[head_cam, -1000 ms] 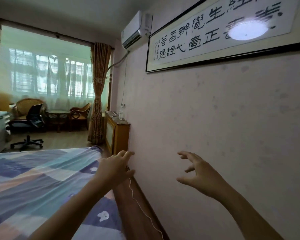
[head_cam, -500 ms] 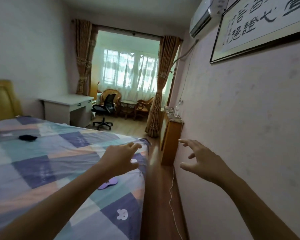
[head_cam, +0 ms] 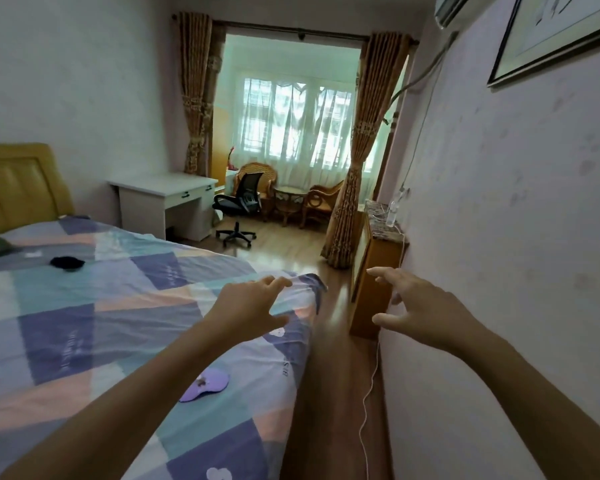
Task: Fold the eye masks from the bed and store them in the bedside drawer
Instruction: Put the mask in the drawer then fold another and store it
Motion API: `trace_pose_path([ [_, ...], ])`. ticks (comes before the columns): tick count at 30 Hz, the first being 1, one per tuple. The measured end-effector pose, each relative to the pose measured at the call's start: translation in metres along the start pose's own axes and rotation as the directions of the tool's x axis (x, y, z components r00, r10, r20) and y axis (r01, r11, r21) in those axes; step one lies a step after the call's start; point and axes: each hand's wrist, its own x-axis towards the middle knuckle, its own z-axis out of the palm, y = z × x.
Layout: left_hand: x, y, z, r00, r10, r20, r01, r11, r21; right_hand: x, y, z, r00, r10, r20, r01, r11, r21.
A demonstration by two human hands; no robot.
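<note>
Item: eye-mask tidying, stage of work. Landmark for all places: the bed (head_cam: 84, 323), covered in a patchwork sheet.

Left hand (head_cam: 246, 311): stretched out above the foot end of the bed, fingers spread, grip open, holding nothing.

Right hand (head_cam: 426, 313): stretched out over the floor strip beside the bed, toward the wall, fingers spread, grip open, holding nothing.

Purple eye mask (head_cam: 207, 384): lies flat and unfolded on the bed, near its foot-side edge, beneath the left forearm and not touched by it.

Black item (head_cam: 67, 263): lies on the bed toward the headboard (head_cam: 18, 185), well apart from the purple mask. It is most likely a second eye mask, though too small and dark to tell for certain; whether it is folded cannot be told.

Wooden cabinet (head_cam: 374, 271): stands against the wall across the floor strip from the bed's foot corner.

White counter (head_cam: 163, 199): stands beyond the far side of the bed, near the headboard, with small drawers in its front. Which piece holds the bedside drawer cannot be told; no drawer is seen open.

Judged progress: at the very start. No mask is picked up, none visibly folded, none stored. Left to do: take each mask, fold it, open the drawer, place them inside.
</note>
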Motion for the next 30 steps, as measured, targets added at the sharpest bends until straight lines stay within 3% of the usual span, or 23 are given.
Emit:
trace_pose_path([
  [8, 0.063, -0.07, 0.061, 0.932, -0.355, 0.067, 0.357, 0.934, -0.018, 0.191, 0.022, 0.092, 0.942, -0.288, 0.172, 0.262, 0.952, 0.157],
  [16, 0.049, -0.194, 0.127, 0.683, -0.705, 0.188, 0.705, 0.705, 0.082, 0.351, -0.066, 0.228, 0.722, -0.611, 0.326, 0.573, 0.791, 0.214],
  [22, 0.062, -0.28, 0.195, 0.498, -0.822, 0.277, 0.836, 0.54, 0.099, 0.435, -0.13, 0.334, 0.545, -0.713, 0.442, 0.66, 0.689, 0.298],
  [30, 0.08, -0.342, 0.312, 0.376, -0.841, 0.389, 0.892, 0.443, 0.096, 0.502, -0.158, 0.495, 0.385, -0.665, 0.64, 0.643, 0.691, 0.331],
])
